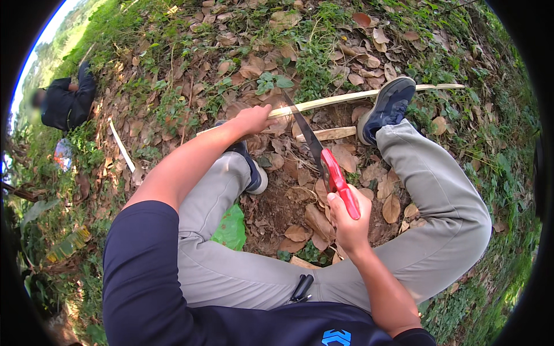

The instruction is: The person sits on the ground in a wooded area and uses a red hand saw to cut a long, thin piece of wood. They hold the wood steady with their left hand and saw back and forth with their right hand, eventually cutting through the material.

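A long, pale strip of split wood (pixel 323 101) lies across in front of me, running from beside my left shoe to beyond my right shoe. My left hand (pixel 254 119) is closed around it near its left part. In my right hand (pixel 350 222) is a handsaw with a red handle (pixel 341 181), gripped firmly. Its dark blade (pixel 307 131) slants up and left, crossing the strip just right of my left hand. Whether the teeth bite into the wood is too small to tell. Below the strip, a shorter wood piece (pixel 328 134) lies by my right shoe.
My shoes (pixel 395 101) rest on either side, knees bent. Dry brown leaves (pixel 317 222) and green weeds cover the ground. Another pale strip (pixel 122 145) lies to the left. Farther left, a person in dark clothes (pixel 69 101) sits near a plastic bag (pixel 63 154).
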`<state>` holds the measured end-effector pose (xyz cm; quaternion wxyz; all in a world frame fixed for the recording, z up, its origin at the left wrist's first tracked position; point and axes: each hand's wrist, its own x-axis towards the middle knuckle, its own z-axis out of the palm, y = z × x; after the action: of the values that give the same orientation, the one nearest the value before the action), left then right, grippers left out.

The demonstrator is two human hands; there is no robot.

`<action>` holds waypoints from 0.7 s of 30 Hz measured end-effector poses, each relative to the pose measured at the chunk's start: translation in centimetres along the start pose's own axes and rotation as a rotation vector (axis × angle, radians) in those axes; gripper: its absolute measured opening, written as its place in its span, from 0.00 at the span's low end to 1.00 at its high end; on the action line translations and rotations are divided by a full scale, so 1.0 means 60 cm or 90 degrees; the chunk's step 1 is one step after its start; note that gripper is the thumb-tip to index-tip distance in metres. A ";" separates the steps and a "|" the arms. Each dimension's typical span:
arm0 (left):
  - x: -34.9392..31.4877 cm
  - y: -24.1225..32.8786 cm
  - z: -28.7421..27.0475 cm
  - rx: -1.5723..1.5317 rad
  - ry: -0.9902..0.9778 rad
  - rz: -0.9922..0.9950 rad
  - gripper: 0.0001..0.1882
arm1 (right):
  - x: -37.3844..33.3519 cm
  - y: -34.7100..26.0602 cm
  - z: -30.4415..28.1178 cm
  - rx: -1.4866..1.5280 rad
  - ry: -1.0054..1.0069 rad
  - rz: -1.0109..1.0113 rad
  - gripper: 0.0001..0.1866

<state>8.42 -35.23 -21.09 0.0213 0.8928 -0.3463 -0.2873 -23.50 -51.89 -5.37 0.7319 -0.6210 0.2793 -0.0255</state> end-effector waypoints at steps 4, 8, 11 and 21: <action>-0.001 0.009 -0.013 0.032 -0.022 0.004 0.29 | -0.001 -0.006 -0.005 0.027 0.001 -0.030 0.07; -0.002 0.023 -0.039 0.045 -0.052 0.023 0.30 | -0.005 -0.009 -0.003 -0.013 0.005 -0.047 0.08; 0.002 0.022 -0.045 0.021 -0.053 0.052 0.30 | -0.009 -0.006 -0.002 -0.053 0.004 -0.041 0.09; 0.002 0.011 0.006 -0.076 -0.088 0.047 0.32 | -0.016 -0.001 0.010 -0.052 0.013 -0.023 0.08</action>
<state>7.91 -35.76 -21.28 0.0610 0.8547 -0.3622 -0.3669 -24.03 -51.02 -4.92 0.7024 -0.6550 0.2765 -0.0338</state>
